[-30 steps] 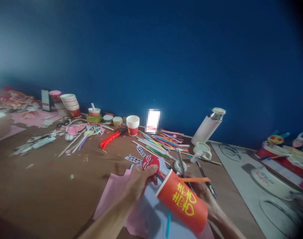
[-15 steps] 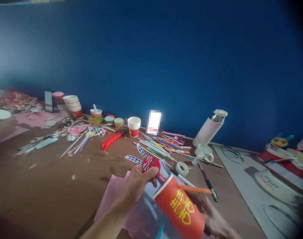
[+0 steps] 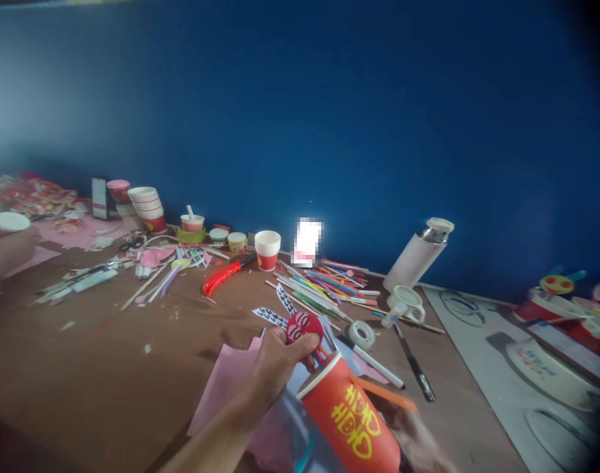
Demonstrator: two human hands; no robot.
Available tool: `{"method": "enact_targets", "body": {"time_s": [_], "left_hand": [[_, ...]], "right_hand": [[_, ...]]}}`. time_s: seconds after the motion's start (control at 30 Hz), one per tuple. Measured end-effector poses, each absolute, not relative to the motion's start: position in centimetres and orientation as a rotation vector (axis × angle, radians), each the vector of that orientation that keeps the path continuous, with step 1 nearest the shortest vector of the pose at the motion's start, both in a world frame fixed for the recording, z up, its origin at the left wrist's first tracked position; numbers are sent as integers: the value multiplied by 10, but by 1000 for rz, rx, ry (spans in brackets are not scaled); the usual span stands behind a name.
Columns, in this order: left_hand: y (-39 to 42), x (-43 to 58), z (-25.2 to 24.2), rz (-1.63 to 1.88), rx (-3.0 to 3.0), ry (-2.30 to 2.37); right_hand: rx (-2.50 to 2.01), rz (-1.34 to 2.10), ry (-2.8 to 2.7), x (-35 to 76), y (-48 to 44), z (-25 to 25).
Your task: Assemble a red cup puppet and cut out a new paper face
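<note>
My left hand is closed in a pinch on a red round paper face fixed to a straw, held just above the mouth of a red paper cup with yellow characters. My right hand is under and behind that cup, gripping it; its fingers are mostly hidden. An orange straw sticks out of the cup's side. A blue straw shows below the cup. Pink paper and a pale blue sheet lie under my hands on the brown table.
A roll of tape, a black pen, a white mug, a white flask, coloured straws, a red cutter and stacked paper cups lie beyond. Another person's hand holds a cup at the left.
The red cup has moved down and left toward me, its lower end now out of frame. My left hand with the red face stays at its mouth.
</note>
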State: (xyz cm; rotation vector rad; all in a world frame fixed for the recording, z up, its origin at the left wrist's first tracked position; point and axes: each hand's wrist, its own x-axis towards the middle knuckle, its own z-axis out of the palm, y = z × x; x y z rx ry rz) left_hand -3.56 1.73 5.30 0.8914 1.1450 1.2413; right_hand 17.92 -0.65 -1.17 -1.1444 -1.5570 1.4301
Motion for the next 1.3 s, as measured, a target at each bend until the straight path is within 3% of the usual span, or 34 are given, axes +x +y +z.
{"method": "enact_targets", "body": {"time_s": [0.47,1.3], "left_hand": [[19,-33,47,1251,830,1062],[22,-33,41,1223,820,1042]], "right_hand": [[-987,1528,-1496,185,-3,-55],[-1099,1539,-1517,172,-4,-30]]}}
